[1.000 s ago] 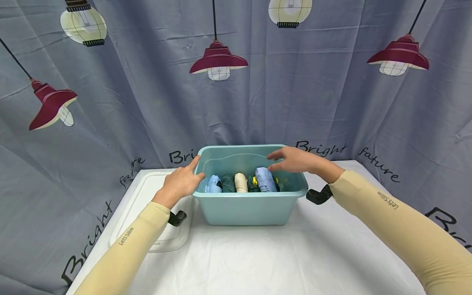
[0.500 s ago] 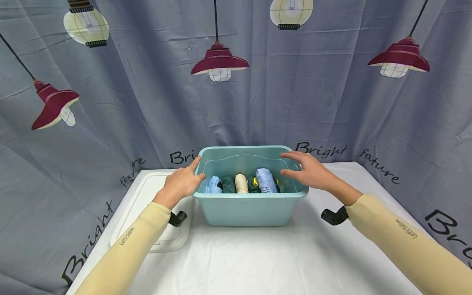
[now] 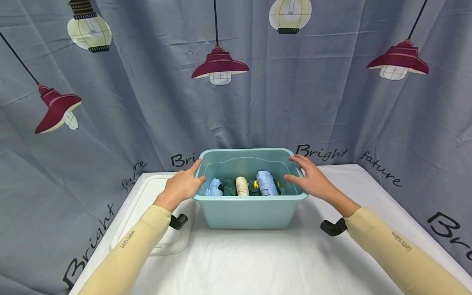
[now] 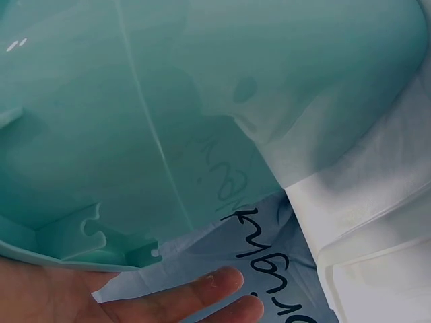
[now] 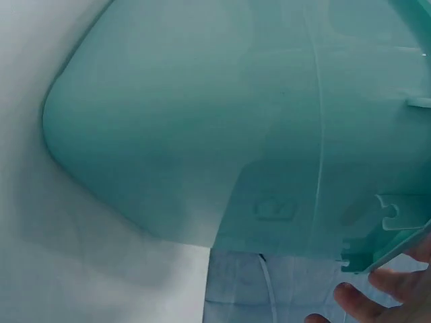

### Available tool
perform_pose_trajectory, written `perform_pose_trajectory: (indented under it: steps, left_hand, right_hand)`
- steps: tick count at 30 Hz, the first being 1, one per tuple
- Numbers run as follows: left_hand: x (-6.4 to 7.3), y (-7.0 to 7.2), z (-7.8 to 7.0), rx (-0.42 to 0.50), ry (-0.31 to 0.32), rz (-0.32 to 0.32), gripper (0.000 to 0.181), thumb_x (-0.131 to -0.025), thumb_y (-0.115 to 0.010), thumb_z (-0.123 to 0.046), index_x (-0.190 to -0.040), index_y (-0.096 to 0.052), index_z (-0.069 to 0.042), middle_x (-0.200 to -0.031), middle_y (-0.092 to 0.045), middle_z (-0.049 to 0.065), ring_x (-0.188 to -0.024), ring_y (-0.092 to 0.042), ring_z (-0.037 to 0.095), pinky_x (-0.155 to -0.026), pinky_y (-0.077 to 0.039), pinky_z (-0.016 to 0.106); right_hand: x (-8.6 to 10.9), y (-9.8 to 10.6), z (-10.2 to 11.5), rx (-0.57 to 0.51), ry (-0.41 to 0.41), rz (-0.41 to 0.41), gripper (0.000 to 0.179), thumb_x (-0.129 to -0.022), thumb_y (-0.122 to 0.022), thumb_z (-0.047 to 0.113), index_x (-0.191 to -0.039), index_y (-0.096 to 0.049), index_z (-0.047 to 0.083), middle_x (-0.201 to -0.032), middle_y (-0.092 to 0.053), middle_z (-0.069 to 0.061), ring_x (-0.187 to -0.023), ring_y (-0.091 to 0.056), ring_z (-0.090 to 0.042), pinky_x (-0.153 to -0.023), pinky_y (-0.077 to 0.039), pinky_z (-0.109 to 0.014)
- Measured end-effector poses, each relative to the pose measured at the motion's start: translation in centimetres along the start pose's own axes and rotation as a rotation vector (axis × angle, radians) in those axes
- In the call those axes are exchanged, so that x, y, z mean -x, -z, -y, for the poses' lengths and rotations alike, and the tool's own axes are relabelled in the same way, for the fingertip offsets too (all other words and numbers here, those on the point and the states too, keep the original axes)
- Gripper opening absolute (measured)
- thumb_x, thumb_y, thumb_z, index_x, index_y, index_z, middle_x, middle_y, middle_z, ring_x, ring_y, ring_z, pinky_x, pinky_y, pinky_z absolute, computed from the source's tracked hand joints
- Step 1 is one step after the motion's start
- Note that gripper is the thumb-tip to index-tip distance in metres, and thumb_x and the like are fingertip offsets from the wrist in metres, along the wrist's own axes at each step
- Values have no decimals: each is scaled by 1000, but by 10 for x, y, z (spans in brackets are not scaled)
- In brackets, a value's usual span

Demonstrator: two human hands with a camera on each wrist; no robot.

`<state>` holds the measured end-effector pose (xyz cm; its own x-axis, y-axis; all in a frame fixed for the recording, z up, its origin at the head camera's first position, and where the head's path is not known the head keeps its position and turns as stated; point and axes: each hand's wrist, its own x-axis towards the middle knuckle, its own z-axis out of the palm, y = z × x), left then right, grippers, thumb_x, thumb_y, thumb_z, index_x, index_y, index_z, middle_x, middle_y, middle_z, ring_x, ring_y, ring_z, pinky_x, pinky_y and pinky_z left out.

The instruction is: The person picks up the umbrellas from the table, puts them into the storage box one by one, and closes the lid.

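A teal plastic storage bin (image 3: pixel 247 214) stands upright on the white table. In its bottom lies a row of rolled bundles: light blue (image 3: pixel 215 187), dark green (image 3: pixel 229 187), cream (image 3: pixel 242 186) and a larger blue roll (image 3: pixel 267 183). My left hand (image 3: pixel 180 186) rests at the bin's left rim, thumb over the inside, index finger straight along the edge. In the left wrist view its other fingers (image 4: pixel 195 296) reach out straight below the rim. At the right rim is my right hand (image 3: pixel 313 180), thumb over the bin's inside and fingers spread; its fingertips (image 5: pixel 357 303) show outside the wall.
A translucent white lid (image 3: pixel 147 205) lies flat on the table (image 3: pixel 258 262), left of the bin and partly under my left forearm. Behind the table hangs a grey-blue curtain (image 3: pixel 166 102) printed with lamps and lettering. Each wrist carries a black camera mount (image 3: pixel 333 227).
My right hand has drawn back from over the blue roll, moving right to the bin's right rim. The left hand stays at the left rim. The head view has tilted up slightly.
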<state>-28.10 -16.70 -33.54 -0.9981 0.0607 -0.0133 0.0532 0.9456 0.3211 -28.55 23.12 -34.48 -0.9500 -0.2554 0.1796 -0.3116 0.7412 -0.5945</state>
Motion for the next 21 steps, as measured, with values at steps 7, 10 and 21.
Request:
perform_pose_trajectory:
  steps: [7,10,21]
  left_hand:
    - [-1,0,-3,-3,-11,-12,72,-97,-41,-50,-163,-16,-33,-113,-68,17,-85,-62,29,-65,-45,43]
    - [-2,3,-2,-11,-28,-9,73,-97,-42,-51,-163,-17,-31,-130,-64,20,-95,-64,32,-67,-46,44]
    - [-3,12,6,26,-99,-24,76,-95,-50,-52,-161,-28,-23,-119,-69,18,-92,-67,31,-59,-45,39]
  right_hand:
    - [4,0,-2,-66,-76,-14,83,-94,-65,42,-160,-27,10,-162,-27,-22,-138,-38,-45,-103,-38,-68]
    - [5,-4,-3,-92,-115,-24,82,-93,-65,39,-161,-26,14,-162,-27,-22,-137,-38,-44,-101,-40,-66]
    - [10,-12,-3,-215,-185,-42,84,-92,-66,34,-163,-22,21,-164,-23,-21,-142,-31,-46,-104,-38,-68]
